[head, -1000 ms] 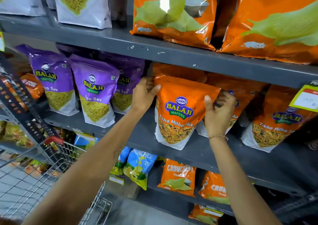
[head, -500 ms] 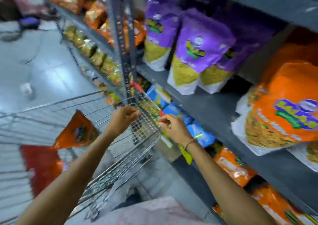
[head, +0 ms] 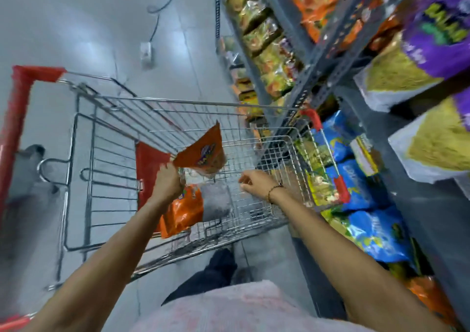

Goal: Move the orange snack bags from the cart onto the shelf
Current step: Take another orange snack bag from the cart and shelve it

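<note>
1. While it tilts with one corner pointing up, the orange snack bag (head: 203, 151) hangs above the middle of the cart (head: 178, 118), pinched at its lower left corner by the left hand (head: 166, 183).
2. Inside the cart, below that hand, a second orange bag (head: 181, 211) lies on the wire floor, partly hidden by the left wrist.
3. Beside that second bag, still inside the cart, lies a pale grey packet (head: 216, 202); blur hides its details.
4. Over the cart's right half, the right hand (head: 254, 181) hovers with its fingers loosely curled and apart, gripping nothing; a thin bracelet (head: 273, 192) circles its wrist.
5. A red panel (head: 148, 169) stands upright against the cart's inner left wall, and a red handle bar (head: 17, 118) runs along the cart's far left edge.
6. Right of the cart, touching or just beside its red-capped corner, stands the grey shelf (head: 419, 204).
7. Level with the cart's basket, the shelf's low tier holds blue bags (head: 356, 179).
8. Higher than the cart, on the shelf's upper tier, stand purple bags (head: 437, 34) with yellow contents showing.
9. Beyond the cart, further shelving carries blurred green and orange packs.
10. Under the cart spreads a pale grey floor (head: 76, 26).
</note>
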Demonstrator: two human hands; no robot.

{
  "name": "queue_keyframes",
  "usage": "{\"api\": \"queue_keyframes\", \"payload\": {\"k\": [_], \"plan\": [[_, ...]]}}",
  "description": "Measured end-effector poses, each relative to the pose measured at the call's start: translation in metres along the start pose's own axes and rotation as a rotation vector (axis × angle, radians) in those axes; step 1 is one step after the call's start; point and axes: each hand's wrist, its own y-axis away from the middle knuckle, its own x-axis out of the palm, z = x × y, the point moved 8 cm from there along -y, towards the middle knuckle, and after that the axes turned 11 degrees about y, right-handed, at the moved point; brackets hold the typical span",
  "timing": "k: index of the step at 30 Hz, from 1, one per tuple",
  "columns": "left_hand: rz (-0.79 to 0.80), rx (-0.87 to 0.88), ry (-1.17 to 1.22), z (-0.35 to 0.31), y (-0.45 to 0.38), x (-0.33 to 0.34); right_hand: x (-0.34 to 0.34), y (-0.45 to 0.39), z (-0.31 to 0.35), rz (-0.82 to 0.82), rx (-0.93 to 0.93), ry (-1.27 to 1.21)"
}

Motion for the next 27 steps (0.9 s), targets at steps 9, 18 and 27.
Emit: {"api": "queue_keyframes", "payload": {"k": [9,18,27], "plan": [[-0.109,-0.067,0.244,0.008,-0.026,-0.017,-0.065,-0.105,0.042,-0.237,-0.081,0.246],[-0.046,-0.042,0.567,0.012,-0.014,0.006,-0.070,-0.132,0.073,-0.357,-0.108,0.783],[-0.219,0.240,0.877,-0.071,-0.005,-0.059,-0.124,0.004,-0.023,-0.755,0.134,0.004]]}}
